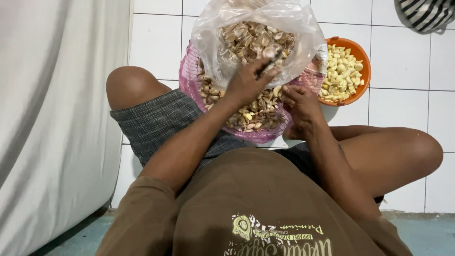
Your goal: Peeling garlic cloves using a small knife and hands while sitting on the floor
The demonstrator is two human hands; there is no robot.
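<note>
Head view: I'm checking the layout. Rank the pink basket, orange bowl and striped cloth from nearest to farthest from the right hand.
1. Pink basket, touching the right hand.
2. Orange bowl, just right.
3. Striped cloth, top right corner.

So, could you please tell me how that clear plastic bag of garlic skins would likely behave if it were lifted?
The bag looks thin and crumpled, so probably floppy. The skins inside seem papery, so likely light for its bulk. Its open mouth might spill them if tipped.
</note>
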